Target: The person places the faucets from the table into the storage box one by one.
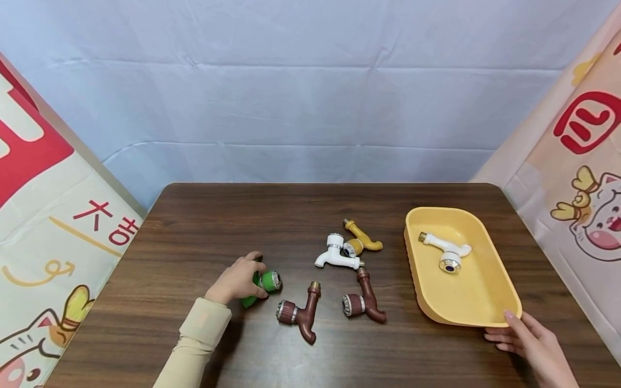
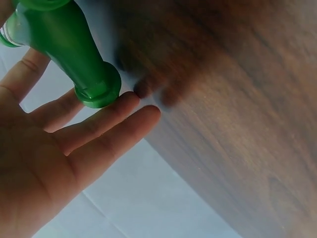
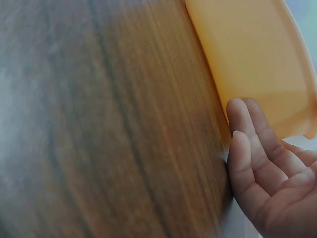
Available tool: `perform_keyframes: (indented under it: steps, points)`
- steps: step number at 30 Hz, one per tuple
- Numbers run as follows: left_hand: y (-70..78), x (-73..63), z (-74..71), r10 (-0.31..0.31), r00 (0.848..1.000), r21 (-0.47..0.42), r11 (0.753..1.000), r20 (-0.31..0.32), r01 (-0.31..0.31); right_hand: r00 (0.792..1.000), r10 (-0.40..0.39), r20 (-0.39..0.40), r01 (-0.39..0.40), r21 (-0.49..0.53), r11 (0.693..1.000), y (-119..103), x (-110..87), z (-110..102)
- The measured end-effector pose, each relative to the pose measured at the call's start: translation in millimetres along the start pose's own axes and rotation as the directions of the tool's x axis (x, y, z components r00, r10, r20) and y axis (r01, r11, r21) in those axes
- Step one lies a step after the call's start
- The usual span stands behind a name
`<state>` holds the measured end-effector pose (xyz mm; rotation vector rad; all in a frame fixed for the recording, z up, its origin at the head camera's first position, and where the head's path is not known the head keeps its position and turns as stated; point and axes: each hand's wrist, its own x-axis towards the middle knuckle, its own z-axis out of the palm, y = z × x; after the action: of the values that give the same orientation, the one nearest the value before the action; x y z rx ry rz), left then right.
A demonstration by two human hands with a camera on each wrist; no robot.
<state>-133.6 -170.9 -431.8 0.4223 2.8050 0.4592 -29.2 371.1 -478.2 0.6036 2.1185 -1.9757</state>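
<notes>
My left hand (image 1: 242, 277) grips a green tap (image 1: 269, 281) at the left of the table, thumb on the near side and fingers over the far side. In the left wrist view the green spout (image 2: 74, 49) lies against the fingers, and the lower fingers stretch out past it. At the right, my right hand (image 1: 536, 342) holds the near right corner of a yellow plastic tray (image 1: 466, 302), thumb on the rim and fingers under it. Inside the tray lies a white tap (image 1: 451, 250) with a brass thread. The right wrist view shows fingers (image 3: 242, 119) against the tray's outer wall.
Two dark red taps (image 1: 306, 312) (image 1: 368, 299) lie on the wooden table (image 1: 233, 215) between the hands. Behind them a white tap (image 1: 337, 256) lies against a yellow tap (image 1: 361, 237). Pale cloth (image 1: 301, 108) hangs behind the table, with printed sheets at both sides.
</notes>
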Motion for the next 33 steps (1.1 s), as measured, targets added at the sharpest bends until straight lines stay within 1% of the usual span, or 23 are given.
perform_keyframes:
  steps: [4, 14, 20, 26, 33]
  points:
    - [-2.5, 0.2, -1.1, 0.01, 1.0, -0.032, 0.999, -0.006, -0.01, 1.0, 0.004, -0.002, -0.004, 0.003, 1.0, 0.0, 0.0, 0.3]
    - [-6.3, 2.1, -2.5, 0.079, 0.996, -0.088, 0.993, -0.052, -0.083, 1.0, 0.012, -0.011, -0.012, -0.003, 1.0, -0.4, 0.7, 0.9]
    - [-4.3, 1.4, -6.1, 0.102, 0.991, -0.119, 0.987, -0.082, -0.111, 1.0, 0.007, -0.008, -0.007, -0.003, 1.0, -0.4, 1.0, 1.1]
    - [-1.6, 1.0, -8.9, 0.113, 0.987, -0.146, 0.981, -0.114, -0.13, 1.0, 0.022, -0.007, -0.022, -0.017, 1.0, -1.1, 0.9, 1.0]
    - [2.6, 1.5, -9.0, 0.134, 0.977, -0.163, 0.973, -0.167, -0.161, 1.0, 0.019, -0.007, -0.019, -0.019, 1.0, -0.7, 1.0, 1.1]
